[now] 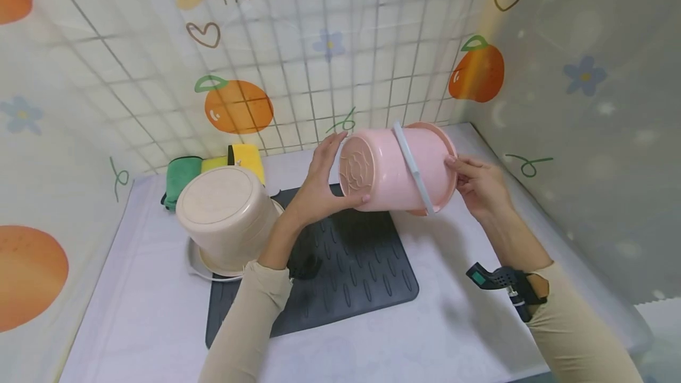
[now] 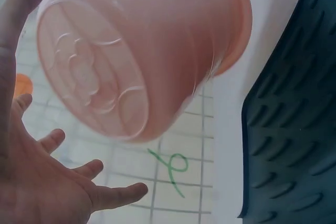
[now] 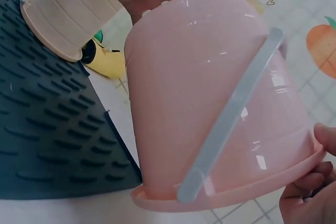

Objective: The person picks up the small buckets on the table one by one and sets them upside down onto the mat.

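A pink bucket (image 1: 388,173) is held on its side above the table, its flower-embossed base (image 2: 89,72) towards the left hand. A pale grey handle (image 3: 236,108) lies across its wall. My right hand (image 1: 481,188) pinches the bucket's rim, thumb on the outer wall and fingers curled behind. At the base end is my left hand (image 1: 316,191), its fingers spread wide and the thumb close to the base's edge. In the left wrist view, that hand's palm (image 2: 47,192) faces the bucket with several fingers apart from it.
A beige bucket (image 1: 229,217) stands upside down on the left, over the edge of a dark ridged drying mat (image 1: 367,265). Behind it lie a green cloth (image 1: 182,179) and a yellow cloth (image 1: 249,158). A patterned curtain (image 1: 298,93) encloses the table's back and sides.
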Tool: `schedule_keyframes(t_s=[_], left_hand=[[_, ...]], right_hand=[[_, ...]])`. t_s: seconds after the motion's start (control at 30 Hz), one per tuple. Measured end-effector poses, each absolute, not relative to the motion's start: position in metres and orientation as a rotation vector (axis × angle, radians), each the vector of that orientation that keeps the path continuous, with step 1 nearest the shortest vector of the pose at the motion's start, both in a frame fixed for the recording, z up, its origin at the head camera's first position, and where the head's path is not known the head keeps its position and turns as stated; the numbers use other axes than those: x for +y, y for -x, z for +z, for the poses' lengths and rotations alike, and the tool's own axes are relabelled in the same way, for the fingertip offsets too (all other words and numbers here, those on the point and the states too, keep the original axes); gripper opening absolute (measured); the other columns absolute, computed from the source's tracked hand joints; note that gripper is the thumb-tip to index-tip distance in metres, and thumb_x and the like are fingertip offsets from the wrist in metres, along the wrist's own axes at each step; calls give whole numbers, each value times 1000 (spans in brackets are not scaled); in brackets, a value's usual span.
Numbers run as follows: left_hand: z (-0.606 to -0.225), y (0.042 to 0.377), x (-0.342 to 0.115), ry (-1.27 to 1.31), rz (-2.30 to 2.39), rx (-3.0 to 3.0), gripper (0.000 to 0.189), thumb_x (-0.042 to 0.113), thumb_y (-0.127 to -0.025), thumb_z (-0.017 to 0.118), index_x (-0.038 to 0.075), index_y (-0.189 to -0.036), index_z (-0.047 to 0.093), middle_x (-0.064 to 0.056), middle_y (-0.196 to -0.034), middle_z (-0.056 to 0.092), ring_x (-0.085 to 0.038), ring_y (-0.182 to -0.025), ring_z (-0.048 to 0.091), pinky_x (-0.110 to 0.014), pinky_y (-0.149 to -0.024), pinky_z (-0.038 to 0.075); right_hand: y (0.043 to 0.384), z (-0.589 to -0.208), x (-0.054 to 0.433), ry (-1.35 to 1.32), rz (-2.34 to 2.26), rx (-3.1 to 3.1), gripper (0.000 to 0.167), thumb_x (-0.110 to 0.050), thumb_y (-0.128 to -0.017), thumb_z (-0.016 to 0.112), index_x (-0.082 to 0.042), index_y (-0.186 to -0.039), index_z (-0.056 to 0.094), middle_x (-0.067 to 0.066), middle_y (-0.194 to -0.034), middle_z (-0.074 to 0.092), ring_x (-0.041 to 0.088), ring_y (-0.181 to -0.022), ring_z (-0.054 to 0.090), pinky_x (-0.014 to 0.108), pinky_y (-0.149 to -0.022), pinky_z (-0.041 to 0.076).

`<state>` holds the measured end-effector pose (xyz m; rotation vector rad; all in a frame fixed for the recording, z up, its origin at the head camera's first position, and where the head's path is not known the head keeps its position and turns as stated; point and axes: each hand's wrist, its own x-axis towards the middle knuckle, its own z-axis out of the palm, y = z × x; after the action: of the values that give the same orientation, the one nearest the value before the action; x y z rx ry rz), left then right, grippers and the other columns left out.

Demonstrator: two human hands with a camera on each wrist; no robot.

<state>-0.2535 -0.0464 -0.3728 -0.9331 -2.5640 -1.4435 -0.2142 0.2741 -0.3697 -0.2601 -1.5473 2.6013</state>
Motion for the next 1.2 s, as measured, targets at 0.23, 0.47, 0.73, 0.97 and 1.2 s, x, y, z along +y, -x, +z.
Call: schedule_keyframes(t_s=[0.23,0.47,0.73,0.97,1.2], left_hand=[[-368,259,-34,993,-1519,-2539,125,41,-66,93,49,-157,7,20,-161,-10,-16,-149,7,-58,-110,30],[-369,260,-40,941,-1439,-2525,125,44,-63,93,54,-155,9,12,-162,3,-19,-145,16,-56,-105,38],[-353,255,-64,857,-1316,-2583,117,47,-64,91,55,-153,16,2,-160,12,-26,-141,23,-56,-105,38],[-334,252,-81,814,-1118,-2620,115,53,-64,89,50,-155,20,-3,-162,12,-31,-144,21,-58,-104,39],[-326,252,-91,807,-1003,-2678,114,60,-65,86,52,-155,17,-2,-163,12,-30,-145,22,-61,-104,39]], right_hand=[[216,-371,265,301,2651,-1568,9,-8,-85,80,-3,-92,78,6,-82,68,14,-68,57,20,-60,51],[216,-372,259,201,2501,-1836,22,-17,-85,81,-5,-103,78,5,-88,70,16,-75,62,23,-74,56],[197,-367,252,-76,1479,-2539,43,-45,-96,65,-11,-120,72,5,-91,66,20,-81,59,26,-63,49],[177,-372,241,-334,1059,-2591,24,-29,-97,69,-13,-114,74,-1,-101,69,16,-82,59,28,-62,50],[164,-385,224,-629,974,-2649,22,-20,-92,75,-12,-112,73,-2,-104,70,12,-85,60,38,-72,54]])
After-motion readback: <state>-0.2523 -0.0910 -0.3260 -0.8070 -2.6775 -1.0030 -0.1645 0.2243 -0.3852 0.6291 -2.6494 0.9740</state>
